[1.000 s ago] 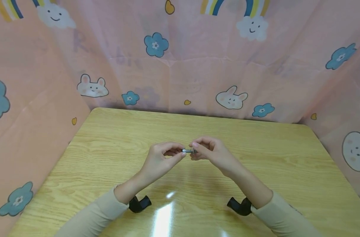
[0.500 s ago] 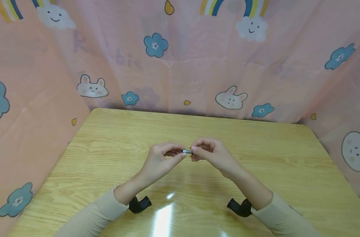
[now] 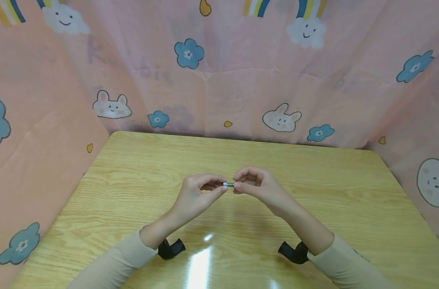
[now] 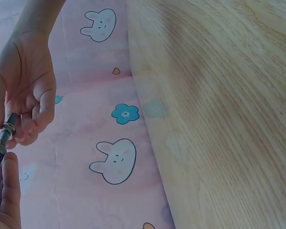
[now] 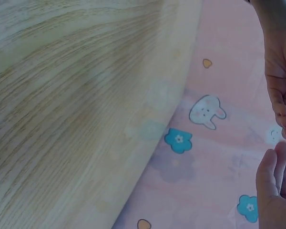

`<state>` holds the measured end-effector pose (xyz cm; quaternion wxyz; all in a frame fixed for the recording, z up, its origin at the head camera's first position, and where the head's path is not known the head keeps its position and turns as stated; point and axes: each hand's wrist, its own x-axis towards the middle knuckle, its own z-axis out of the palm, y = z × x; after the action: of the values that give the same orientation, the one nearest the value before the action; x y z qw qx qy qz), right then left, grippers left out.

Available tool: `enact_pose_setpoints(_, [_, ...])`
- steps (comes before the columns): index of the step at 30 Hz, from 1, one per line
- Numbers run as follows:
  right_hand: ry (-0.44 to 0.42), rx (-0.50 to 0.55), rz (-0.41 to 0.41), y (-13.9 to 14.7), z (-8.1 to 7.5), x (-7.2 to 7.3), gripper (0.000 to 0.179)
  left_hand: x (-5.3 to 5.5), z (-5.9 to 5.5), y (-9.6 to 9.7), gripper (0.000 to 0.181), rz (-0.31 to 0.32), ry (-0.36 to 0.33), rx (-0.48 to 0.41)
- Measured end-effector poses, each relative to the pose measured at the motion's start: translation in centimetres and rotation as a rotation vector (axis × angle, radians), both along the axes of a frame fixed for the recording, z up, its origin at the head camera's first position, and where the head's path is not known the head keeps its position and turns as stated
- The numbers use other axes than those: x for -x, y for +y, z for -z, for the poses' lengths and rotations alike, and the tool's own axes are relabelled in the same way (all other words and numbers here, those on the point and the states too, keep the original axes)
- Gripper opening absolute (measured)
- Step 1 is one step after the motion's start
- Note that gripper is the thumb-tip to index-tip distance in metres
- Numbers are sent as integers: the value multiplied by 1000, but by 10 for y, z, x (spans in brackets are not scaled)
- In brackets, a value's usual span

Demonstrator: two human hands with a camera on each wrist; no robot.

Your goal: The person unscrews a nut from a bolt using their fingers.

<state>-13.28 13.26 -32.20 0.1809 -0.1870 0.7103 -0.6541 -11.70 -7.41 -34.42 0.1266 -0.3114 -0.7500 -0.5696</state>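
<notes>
Between the fingertips of both hands, above the table, a small metal bolt [image 3: 230,185] lies roughly level. My left hand [image 3: 200,189] pinches its head end between thumb and fingers. On the threaded end, my right hand [image 3: 260,185] has its thumb and fingers at a nut [image 4: 8,128], which shows in the left wrist view partway along the bolt [image 4: 4,138]. The thumb covers the nut in the head view. In the right wrist view the bolt is almost wholly cut off by the frame edge, while parts of both hands show.
The wood-grain table [image 3: 140,160] spreads beneath both hands. A pink printed cloth [image 3: 219,92] hangs behind it and at both sides. Black wrist mounts [image 3: 171,249] stick out below the forearms. Light glares off the table's near part.
The right thumb and fingers have shifted slightly over the nut, which showed between them a second ago and is now covered in the head view. The left hand has stayed in place.
</notes>
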Motion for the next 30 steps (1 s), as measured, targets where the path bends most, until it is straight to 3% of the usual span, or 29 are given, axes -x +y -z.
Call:
enact_pose_setpoints(5, [29,21,-13,1,2,0,27,0,1,-1,12,-7,-15,9])
enact_pose_setpoints(14, [-2,30,5,-1,2,0,9,-1,1,0,13,-8,-23,9])
enact_pose_setpoints(19, [17,19,9,0,0,-2,22,-1,0,0,13,-9,-27,-3])
enact_pose_setpoints(28, [-11,40,17,1,2,-1,8,-1,0,0,13,-6,-21,-2])
enact_pose_setpoints(30, [-1,44,16,1,1,-1,12,-1,0,0,13,-6,-23,0])
